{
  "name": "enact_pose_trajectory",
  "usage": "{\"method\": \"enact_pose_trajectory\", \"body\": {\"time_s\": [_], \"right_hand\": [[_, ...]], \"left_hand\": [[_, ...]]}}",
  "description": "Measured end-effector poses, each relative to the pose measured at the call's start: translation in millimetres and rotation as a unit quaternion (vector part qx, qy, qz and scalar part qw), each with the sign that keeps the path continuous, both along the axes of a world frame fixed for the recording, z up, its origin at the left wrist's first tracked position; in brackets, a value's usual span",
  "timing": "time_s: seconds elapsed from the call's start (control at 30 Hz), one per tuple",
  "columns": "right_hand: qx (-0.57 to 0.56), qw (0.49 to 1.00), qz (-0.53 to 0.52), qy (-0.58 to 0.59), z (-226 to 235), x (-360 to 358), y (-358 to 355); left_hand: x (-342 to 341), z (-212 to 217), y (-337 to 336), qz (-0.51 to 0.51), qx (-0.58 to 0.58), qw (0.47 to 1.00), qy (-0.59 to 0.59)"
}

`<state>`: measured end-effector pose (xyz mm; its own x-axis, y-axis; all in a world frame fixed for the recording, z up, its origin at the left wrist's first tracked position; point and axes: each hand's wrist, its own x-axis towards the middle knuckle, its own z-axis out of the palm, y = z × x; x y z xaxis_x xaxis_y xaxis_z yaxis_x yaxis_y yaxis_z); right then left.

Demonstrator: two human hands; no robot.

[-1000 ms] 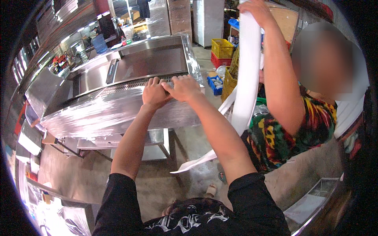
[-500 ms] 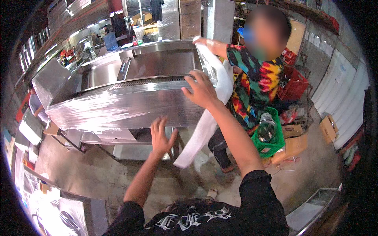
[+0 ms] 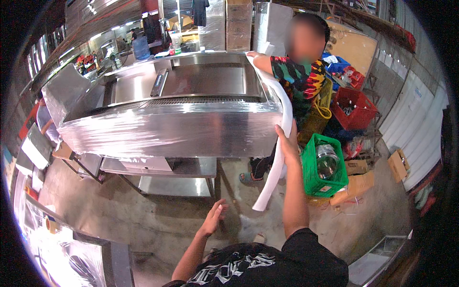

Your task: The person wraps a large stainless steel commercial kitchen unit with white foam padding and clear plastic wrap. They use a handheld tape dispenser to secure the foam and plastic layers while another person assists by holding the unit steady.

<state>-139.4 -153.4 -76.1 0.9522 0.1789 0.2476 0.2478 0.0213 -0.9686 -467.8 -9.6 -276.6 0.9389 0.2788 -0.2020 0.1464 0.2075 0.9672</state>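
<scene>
Right grip (image 3: 288, 143) clamps the white strip (image 3: 273, 179), which hangs on below it — left grip (image 3: 214, 218), fingers apart, lies leftward.

A black T-shirt (image 3: 301, 268) here at the near edge, pale, jagged, ornate lettering (image 3: 234, 269) sprawling across its front; the right sleeve (image 3: 306, 245) short and loose, and bare below it, the right forearm (image 3: 295, 203) and right hand (image 3: 288, 146); left hand (image 3: 213, 218) bare too.
</scene>
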Motion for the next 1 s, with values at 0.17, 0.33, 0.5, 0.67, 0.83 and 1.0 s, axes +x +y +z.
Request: {"method": "enact_pose_trajectory", "body": {"time_s": [0.17, 0.33, 0.5, 0.67, 0.83, 1.0], "right_hand": [[-0.137, 0.984, -0.031, -0.110, 8, 33, -7], [-0.248, 0.961, -0.050, -0.115, 39, 35, -4], [-0.296, 0.944, -0.001, -0.144, 34, 38, -8], [-0.317, 0.937, 0.030, -0.144, 50, 37, -7], [-0.324, 0.926, 0.076, -0.179, 59, 75, -25], [-0.258, 0.923, 0.174, -0.224, 49, 105, -53]], "left_hand": [[22, 64, 0, -0.045, 0.076, 0.993, -0.080], [61, 122, -12, -0.057, 0.159, 0.976, -0.136], [124, 159, -37, -0.033, 0.224, 0.961, -0.161], [172, 160, -73, -0.003, 0.214, 0.969, -0.121], [197, 159, -95, 0.028, 0.255, 0.958, -0.129], [185, 158, -89, 0.145, 0.287, 0.936, -0.143]]}}
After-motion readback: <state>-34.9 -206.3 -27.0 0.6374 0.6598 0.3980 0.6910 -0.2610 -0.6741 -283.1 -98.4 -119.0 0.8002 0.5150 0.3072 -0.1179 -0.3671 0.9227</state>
